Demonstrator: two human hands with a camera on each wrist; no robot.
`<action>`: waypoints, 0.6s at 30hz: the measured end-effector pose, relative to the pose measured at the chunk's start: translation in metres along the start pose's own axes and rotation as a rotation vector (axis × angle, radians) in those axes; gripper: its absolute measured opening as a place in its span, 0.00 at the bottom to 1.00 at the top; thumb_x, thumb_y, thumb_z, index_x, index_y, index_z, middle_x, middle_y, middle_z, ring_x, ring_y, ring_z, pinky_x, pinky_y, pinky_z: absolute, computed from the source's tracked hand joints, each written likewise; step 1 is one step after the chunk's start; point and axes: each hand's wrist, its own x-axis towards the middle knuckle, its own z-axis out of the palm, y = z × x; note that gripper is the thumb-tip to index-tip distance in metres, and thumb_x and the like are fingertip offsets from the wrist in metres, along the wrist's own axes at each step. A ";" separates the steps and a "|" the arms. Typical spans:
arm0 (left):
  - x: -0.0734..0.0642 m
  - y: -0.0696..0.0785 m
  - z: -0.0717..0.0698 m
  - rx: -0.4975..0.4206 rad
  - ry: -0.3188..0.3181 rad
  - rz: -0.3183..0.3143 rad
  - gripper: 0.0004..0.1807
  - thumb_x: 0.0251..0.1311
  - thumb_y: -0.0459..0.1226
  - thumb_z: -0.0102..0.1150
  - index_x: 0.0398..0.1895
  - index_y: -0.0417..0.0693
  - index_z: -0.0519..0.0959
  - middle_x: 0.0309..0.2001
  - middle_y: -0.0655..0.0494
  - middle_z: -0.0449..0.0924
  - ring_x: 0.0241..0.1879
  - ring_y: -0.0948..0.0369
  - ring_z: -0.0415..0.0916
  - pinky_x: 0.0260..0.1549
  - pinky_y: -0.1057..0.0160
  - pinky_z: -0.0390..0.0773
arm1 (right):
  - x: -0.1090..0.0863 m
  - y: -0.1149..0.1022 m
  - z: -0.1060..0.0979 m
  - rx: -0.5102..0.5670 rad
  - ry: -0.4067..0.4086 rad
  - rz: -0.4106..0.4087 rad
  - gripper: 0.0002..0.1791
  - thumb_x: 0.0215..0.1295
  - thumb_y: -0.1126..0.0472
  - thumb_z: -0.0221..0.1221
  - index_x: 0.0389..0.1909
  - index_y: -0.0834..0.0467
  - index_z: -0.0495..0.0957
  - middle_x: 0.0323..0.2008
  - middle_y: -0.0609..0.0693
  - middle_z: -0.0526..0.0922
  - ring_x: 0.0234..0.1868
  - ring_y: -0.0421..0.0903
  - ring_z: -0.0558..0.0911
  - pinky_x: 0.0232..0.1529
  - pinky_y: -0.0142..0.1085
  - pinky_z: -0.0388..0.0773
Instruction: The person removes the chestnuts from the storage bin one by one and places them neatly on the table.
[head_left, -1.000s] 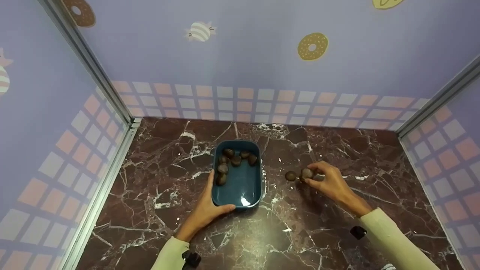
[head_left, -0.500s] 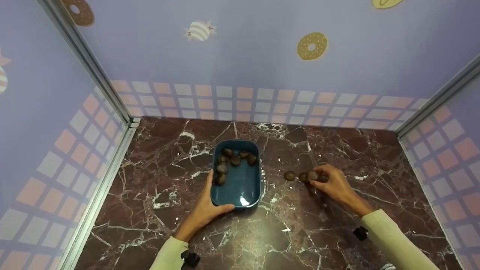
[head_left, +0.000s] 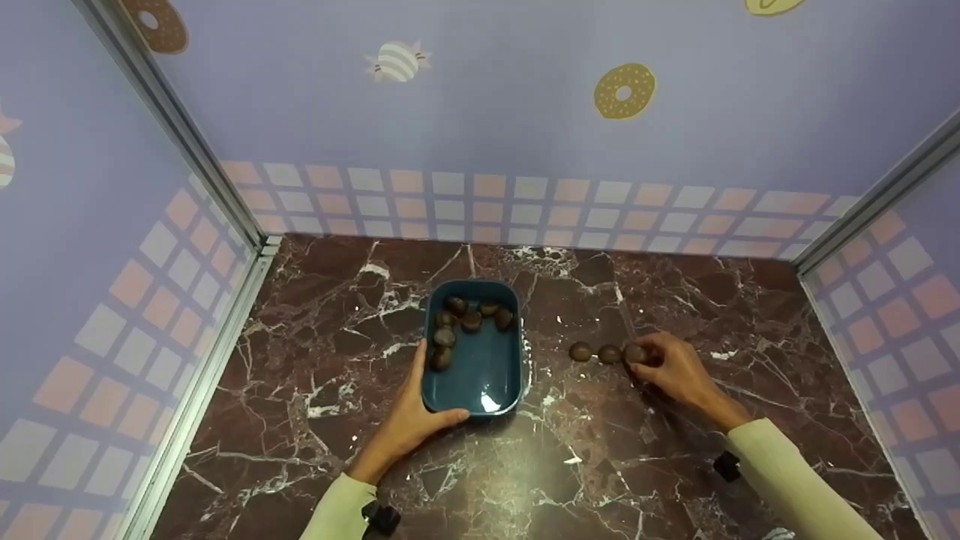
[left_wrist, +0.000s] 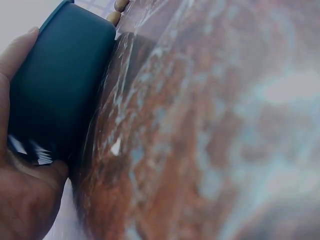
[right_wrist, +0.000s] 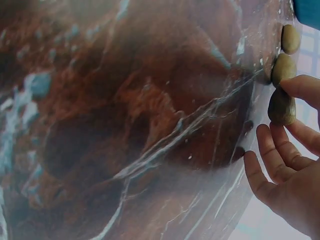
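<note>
My left hand (head_left: 412,416) holds the near left corner of a deep teal rectangular dish (head_left: 486,371), its thumb along the near rim and fingers on the left side. Several brown chestnuts (head_left: 445,337) lie inside, along the left and far walls. To the right, my right hand (head_left: 679,371) pinches a chestnut (head_left: 634,353) between thumb and fingertips, close over the tabletop. That chestnut ends a short row, with a middle chestnut (head_left: 609,354) and a left chestnut (head_left: 580,351) on the table. In the right wrist view the pinched chestnut (right_wrist: 282,106) appears tilted upright beside the others.
The dark red marble tabletop (head_left: 570,480) has white veins and a glossy shine. A purple patterned back wall (head_left: 510,112) and side panels with metal corner strips (head_left: 187,127) enclose it.
My right hand has shifted right with a chestnut and lowered, leaving the middle chestnut in view beside the left one. The left hand and dish stay put.
</note>
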 end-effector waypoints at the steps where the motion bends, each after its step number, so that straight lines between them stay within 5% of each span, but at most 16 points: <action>1: 0.000 0.000 0.000 0.002 0.000 -0.001 0.79 0.50 0.48 0.91 0.93 0.53 0.38 0.90 0.41 0.38 0.88 0.40 0.41 0.81 0.31 0.48 | 0.000 0.001 0.000 -0.001 0.002 -0.005 0.20 0.62 0.70 0.76 0.55 0.67 0.88 0.48 0.60 0.89 0.47 0.57 0.87 0.51 0.52 0.83; 18: 0.001 -0.001 0.001 0.002 0.014 0.004 0.80 0.48 0.47 0.92 0.93 0.52 0.39 0.90 0.39 0.41 0.87 0.40 0.44 0.81 0.33 0.49 | -0.004 0.010 -0.001 -0.009 0.028 -0.036 0.18 0.61 0.71 0.77 0.52 0.68 0.88 0.45 0.61 0.89 0.45 0.58 0.87 0.47 0.50 0.84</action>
